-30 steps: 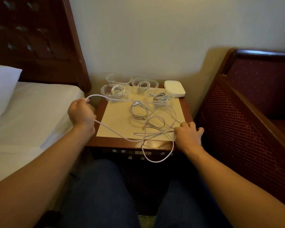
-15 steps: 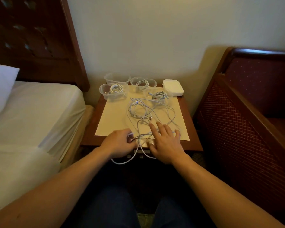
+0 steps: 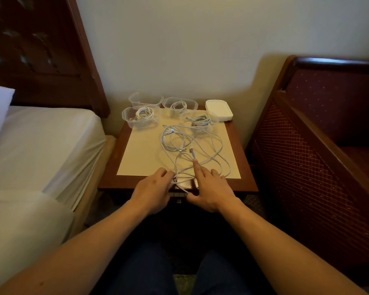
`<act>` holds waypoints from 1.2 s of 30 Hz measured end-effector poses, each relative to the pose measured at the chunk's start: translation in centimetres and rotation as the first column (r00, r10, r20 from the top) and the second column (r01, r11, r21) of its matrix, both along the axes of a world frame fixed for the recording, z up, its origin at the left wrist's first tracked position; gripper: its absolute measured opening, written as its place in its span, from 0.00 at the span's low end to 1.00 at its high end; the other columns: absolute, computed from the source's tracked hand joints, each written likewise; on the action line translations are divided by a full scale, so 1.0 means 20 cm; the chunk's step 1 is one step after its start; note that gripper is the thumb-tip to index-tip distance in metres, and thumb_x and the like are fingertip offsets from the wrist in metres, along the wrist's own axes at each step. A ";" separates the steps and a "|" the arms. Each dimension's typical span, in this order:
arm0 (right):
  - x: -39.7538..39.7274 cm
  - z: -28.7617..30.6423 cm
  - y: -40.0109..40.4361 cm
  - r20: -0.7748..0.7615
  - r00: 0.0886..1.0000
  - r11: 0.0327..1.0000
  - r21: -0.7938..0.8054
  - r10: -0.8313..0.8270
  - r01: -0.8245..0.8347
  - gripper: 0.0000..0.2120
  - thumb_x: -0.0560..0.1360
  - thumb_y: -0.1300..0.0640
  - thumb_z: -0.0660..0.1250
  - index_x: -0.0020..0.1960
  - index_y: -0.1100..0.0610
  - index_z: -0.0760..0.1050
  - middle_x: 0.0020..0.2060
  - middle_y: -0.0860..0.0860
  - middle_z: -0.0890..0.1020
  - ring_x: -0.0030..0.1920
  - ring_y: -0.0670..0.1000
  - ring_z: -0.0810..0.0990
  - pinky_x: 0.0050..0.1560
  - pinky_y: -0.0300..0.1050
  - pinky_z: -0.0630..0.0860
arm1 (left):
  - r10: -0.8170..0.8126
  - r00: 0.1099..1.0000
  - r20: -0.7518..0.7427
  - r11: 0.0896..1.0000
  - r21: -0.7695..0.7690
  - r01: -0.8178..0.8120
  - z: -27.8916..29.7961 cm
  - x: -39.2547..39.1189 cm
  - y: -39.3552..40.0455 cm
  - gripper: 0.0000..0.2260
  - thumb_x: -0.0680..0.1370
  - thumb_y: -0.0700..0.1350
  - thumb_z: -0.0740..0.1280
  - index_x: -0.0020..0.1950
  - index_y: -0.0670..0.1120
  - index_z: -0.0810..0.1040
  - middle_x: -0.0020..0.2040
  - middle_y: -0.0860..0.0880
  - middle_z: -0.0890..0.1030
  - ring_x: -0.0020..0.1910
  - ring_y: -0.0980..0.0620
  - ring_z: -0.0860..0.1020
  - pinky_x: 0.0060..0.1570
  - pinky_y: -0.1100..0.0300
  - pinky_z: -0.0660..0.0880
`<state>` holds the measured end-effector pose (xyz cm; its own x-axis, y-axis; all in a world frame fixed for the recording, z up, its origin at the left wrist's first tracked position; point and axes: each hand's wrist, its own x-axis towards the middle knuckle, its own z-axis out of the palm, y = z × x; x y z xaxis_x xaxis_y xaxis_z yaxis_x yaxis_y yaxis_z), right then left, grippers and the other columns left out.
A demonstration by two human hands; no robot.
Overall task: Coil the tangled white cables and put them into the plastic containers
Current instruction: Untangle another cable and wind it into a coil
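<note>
Tangled white cables (image 3: 192, 145) sprawl over a cream mat (image 3: 145, 150) on a small wooden nightstand (image 3: 111, 179). At the near edge my left hand (image 3: 152, 192) has its fingers curled round a strand of the cable. My right hand (image 3: 211, 188) lies beside it with straight fingers spread over the cable loops, its index finger pointing at a plug. Several clear plastic containers stand at the back: one holding a coil at the left (image 3: 141, 116), an empty one behind it (image 3: 145, 99), one with a coil at the back middle (image 3: 179, 104), and one with a coil at the right (image 3: 197, 120).
A stack of white lids (image 3: 219, 109) sits at the nightstand's back right corner. A bed with a white sheet (image 3: 41, 145) and a dark headboard flanks the left. A dark red upholstered chair (image 3: 320, 145) stands close on the right. My knees are below the nightstand.
My left hand came from the far left, where it held the cable stretched out, to the near edge beside my right hand. The right hand's fingers spread flat over the loops.
</note>
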<state>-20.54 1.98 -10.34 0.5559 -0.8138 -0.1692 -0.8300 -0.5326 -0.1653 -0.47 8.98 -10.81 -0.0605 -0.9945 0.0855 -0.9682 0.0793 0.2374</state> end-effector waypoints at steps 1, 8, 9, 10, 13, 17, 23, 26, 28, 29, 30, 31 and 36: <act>0.00 0.00 0.00 0.032 0.999 1.000 -0.013 0.007 -0.007 0.49 0.75 0.34 0.60 0.81 0.49 0.32 0.78 0.54 0.62 0.73 0.63 0.65 0.69 0.67 0.67 | 0.008 1.000 -0.027 0.997 -0.080 -0.010 -0.01 0.00 0.02 0.24 0.75 0.44 0.69 0.69 0.52 0.67 0.66 0.48 0.68 0.50 0.40 0.80 0.40 0.46 0.80; -0.06 0.04 -0.02 0.353 0.932 0.995 -0.020 -0.085 0.099 0.34 0.81 0.47 0.64 0.81 0.54 0.53 0.78 0.52 0.61 0.69 0.55 0.73 0.61 0.52 0.76 | 0.146 0.979 -0.141 0.970 -0.176 -0.170 0.01 0.02 0.03 0.40 0.76 0.50 0.72 0.80 0.55 0.50 0.69 0.46 0.71 0.54 0.43 0.81 0.42 0.47 0.81; -0.06 0.03 -0.02 0.367 0.927 0.993 -0.049 -0.081 0.106 0.29 0.81 0.48 0.65 0.78 0.56 0.60 0.76 0.52 0.65 0.69 0.55 0.73 0.60 0.51 0.76 | 0.179 0.971 -0.156 0.969 -0.143 -0.201 0.01 0.01 0.02 0.41 0.77 0.51 0.69 0.81 0.56 0.45 0.62 0.47 0.77 0.51 0.44 0.82 0.42 0.47 0.80; -0.07 0.02 -0.02 0.377 0.923 0.990 -0.082 -0.077 0.116 0.24 0.81 0.49 0.65 0.73 0.56 0.65 0.71 0.53 0.69 0.66 0.55 0.74 0.59 0.50 0.77 | 0.209 0.965 -0.156 0.967 -0.113 -0.228 0.01 0.00 0.02 0.40 0.79 0.52 0.67 0.81 0.55 0.43 0.54 0.48 0.81 0.47 0.45 0.82 0.41 0.48 0.79; -0.08 0.01 -0.04 0.294 0.951 0.963 -0.215 -0.095 0.163 0.11 0.81 0.50 0.65 0.59 0.56 0.75 0.56 0.52 0.78 0.55 0.57 0.78 0.49 0.52 0.77 | 0.227 0.951 -0.211 0.968 -0.058 -0.244 0.04 -0.02 0.03 0.37 0.81 0.50 0.64 0.82 0.53 0.43 0.39 0.50 0.80 0.38 0.46 0.80 0.36 0.52 0.74; -0.11 0.05 -0.09 0.254 0.951 0.923 -0.293 -0.177 0.250 0.11 0.81 0.46 0.63 0.54 0.50 0.80 0.48 0.48 0.82 0.52 0.55 0.78 0.48 0.50 0.72 | 0.166 0.906 -0.389 0.973 -0.087 -0.215 0.12 0.05 0.00 0.31 0.80 0.46 0.67 0.78 0.52 0.55 0.45 0.55 0.81 0.46 0.48 0.80 0.44 0.50 0.74; -0.09 0.13 -0.17 0.330 0.935 0.978 -0.109 -0.132 0.176 0.14 0.80 0.41 0.64 0.63 0.42 0.80 0.62 0.40 0.78 0.70 0.48 0.66 0.68 0.57 0.59 | 0.101 0.787 -0.609 0.992 0.003 -0.125 0.23 0.15 -0.04 0.26 0.79 0.38 0.67 0.74 0.54 0.64 0.43 0.55 0.83 0.46 0.56 0.80 0.50 0.52 0.75; -0.05 0.16 -0.12 0.428 0.904 0.998 -0.055 0.006 0.020 0.16 0.81 0.39 0.59 0.61 0.43 0.80 0.59 0.41 0.79 0.66 0.45 0.68 0.65 0.53 0.59 | 0.130 0.685 -0.717 0.991 0.068 -0.117 0.27 0.14 -0.04 0.24 0.82 0.37 0.64 0.74 0.56 0.63 0.45 0.51 0.82 0.42 0.53 0.83 0.47 0.53 0.77; -0.02 0.17 -0.09 0.480 0.877 0.999 -0.039 0.000 0.021 0.15 0.82 0.42 0.57 0.54 0.46 0.81 0.48 0.44 0.82 0.55 0.47 0.75 0.58 0.51 0.63 | 0.140 0.664 -0.734 0.990 0.096 -0.101 0.29 0.11 -0.04 0.26 0.82 0.37 0.63 0.75 0.57 0.62 0.46 0.52 0.82 0.40 0.54 0.81 0.46 0.56 0.77; 0.00 0.18 -0.08 0.470 0.883 0.998 -0.043 -0.013 0.038 0.15 0.83 0.44 0.57 0.51 0.48 0.80 0.42 0.47 0.82 0.49 0.50 0.77 0.53 0.51 0.67 | 0.126 0.668 -0.733 0.992 0.086 -0.094 0.29 0.09 -0.05 0.26 0.82 0.37 0.63 0.76 0.58 0.62 0.45 0.53 0.83 0.42 0.55 0.81 0.49 0.57 0.76; 0.01 0.19 -0.08 0.445 0.895 0.997 -0.043 -0.040 0.066 0.14 0.84 0.46 0.57 0.49 0.50 0.79 0.38 0.49 0.82 0.45 0.54 0.78 0.48 0.51 0.70 | 0.103 0.669 -0.737 0.995 0.063 -0.083 0.29 0.09 -0.04 0.26 0.82 0.38 0.63 0.76 0.57 0.62 0.44 0.54 0.83 0.44 0.56 0.81 0.52 0.57 0.75; 0.01 0.19 -0.09 0.418 0.904 0.994 -0.021 -0.086 0.104 0.14 0.83 0.48 0.57 0.48 0.52 0.78 0.38 0.51 0.82 0.43 0.57 0.79 0.45 0.52 0.72 | 0.077 0.664 -0.743 0.997 0.038 -0.073 0.29 0.09 -0.04 0.26 0.82 0.38 0.63 0.76 0.57 0.62 0.43 0.54 0.84 0.47 0.56 0.81 0.55 0.56 0.74; -0.05 0.19 -0.15 0.341 0.881 0.944 0.105 -0.329 0.312 0.19 0.85 0.49 0.52 0.65 0.54 0.77 0.60 0.57 0.83 0.59 0.63 0.79 0.54 0.53 0.75 | 0.027 0.516 -0.856 0.966 -0.110 -0.232 0.33 0.12 -0.03 0.19 0.77 0.37 0.63 0.66 0.52 0.74 0.27 0.54 0.70 0.29 0.55 0.69 0.36 0.52 0.70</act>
